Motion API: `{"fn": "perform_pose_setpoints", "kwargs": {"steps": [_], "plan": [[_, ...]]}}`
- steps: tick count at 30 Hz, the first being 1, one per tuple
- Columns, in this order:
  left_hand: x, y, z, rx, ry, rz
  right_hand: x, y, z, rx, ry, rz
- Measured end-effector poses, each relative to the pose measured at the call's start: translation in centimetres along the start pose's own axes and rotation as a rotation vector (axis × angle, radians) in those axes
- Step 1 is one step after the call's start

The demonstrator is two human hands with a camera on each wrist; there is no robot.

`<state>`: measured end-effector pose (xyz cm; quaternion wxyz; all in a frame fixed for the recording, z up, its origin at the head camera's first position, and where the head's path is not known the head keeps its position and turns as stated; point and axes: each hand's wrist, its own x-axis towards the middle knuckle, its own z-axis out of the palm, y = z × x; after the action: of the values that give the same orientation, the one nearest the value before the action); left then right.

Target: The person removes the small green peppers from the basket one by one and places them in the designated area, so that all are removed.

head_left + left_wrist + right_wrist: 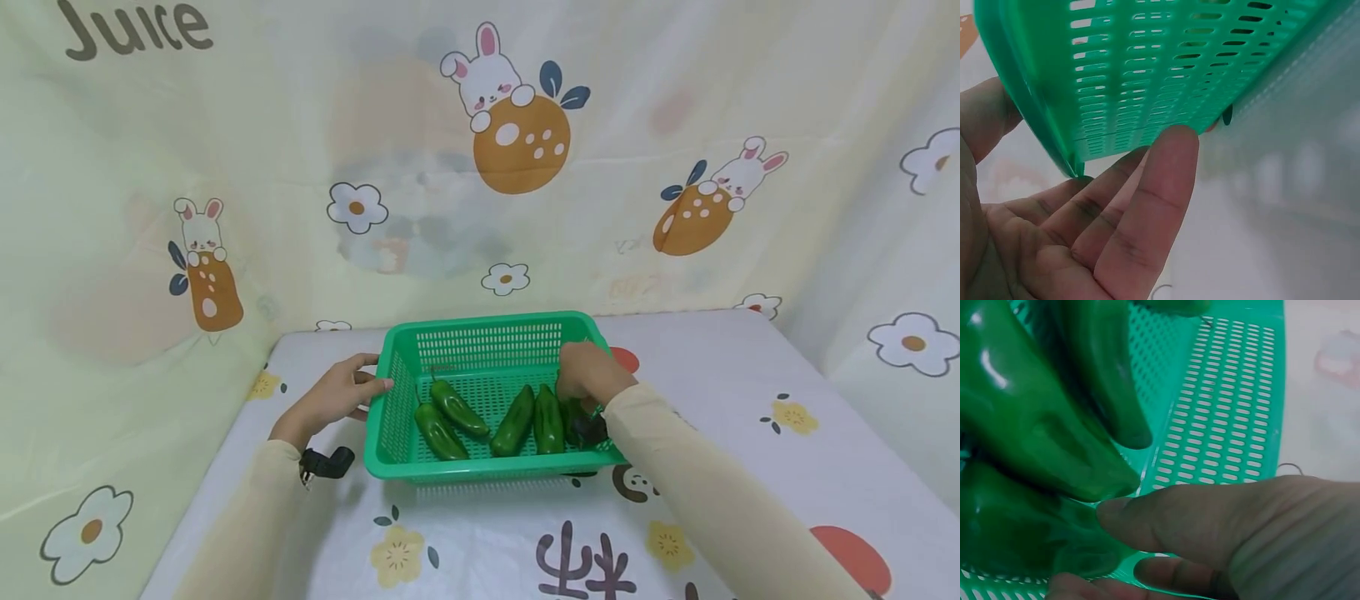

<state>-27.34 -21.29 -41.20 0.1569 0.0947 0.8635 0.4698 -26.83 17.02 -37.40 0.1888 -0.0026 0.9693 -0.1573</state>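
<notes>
Nearest, the covered table [480, 542] offers open room in front of the green basket [465, 470], though the right sleeve [697, 467] crosses the basket's near right corner and could bump its rim if the arm swings low.

Inside the basket, green peppers [514, 422] lie mostly toward its near side, two at its left and the rest from its middle to its right. At its right end, the right hand [592, 375] grasps the rightmost pepper [1010, 519], thumb above and fingers below. That glossy skin could slip if the pinch is only at the tapered end, and a neighbouring pepper lies close enough to be dragged along. The basket's right wall leaves the knuckles little room.

The left hand [330, 404] grips the basket's left rim; if that hold loosens, a tug inside might slide or tilt the basket. The table reaches farther out on the basket's right than on its left. Just behind the basket, the hanging cloth [750, 75] limits backward movement.
</notes>
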Motion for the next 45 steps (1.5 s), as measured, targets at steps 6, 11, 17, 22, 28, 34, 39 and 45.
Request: {"fn": "perform_pose_setpoints", "kwargs": {"steps": [6,11,17,22,28,34,39,45], "plan": [[-0.1,-0.2,0.4,-0.036,-0.004,-0.009,0.4,0.0,0.4,-0.022,-0.008,0.035],[-0.1,-0.3,0.5,-0.062,-0.008,0.003,0.9,0.0,0.8,-0.025,-0.015,0.030],[-0.2,-0.5,0.5,-0.106,-0.026,0.015,1.5,0.0,1.4,-0.056,-0.050,0.031],[-0.3,-0.6,0.6,-0.145,-0.028,0.017,1.3,-0.4,1.7,-0.079,-0.045,0.017],[-0.4,-0.6,0.6,-0.186,-0.044,0.019,1.1,-0.4,2.1,-0.086,-0.084,0.009],[-0.5,-0.4,0.7,-0.195,-0.037,0.018,1.2,0.0,2.1,-0.057,-0.072,-0.011],[-0.5,-0.4,0.8,-0.211,-0.032,0.008,0.8,0.2,1.6,-0.012,-0.039,-0.035],[-0.5,-0.3,1.0,-0.202,-0.014,-0.008,0.3,0.2,0.7,-0.001,0.017,-0.072]]}}
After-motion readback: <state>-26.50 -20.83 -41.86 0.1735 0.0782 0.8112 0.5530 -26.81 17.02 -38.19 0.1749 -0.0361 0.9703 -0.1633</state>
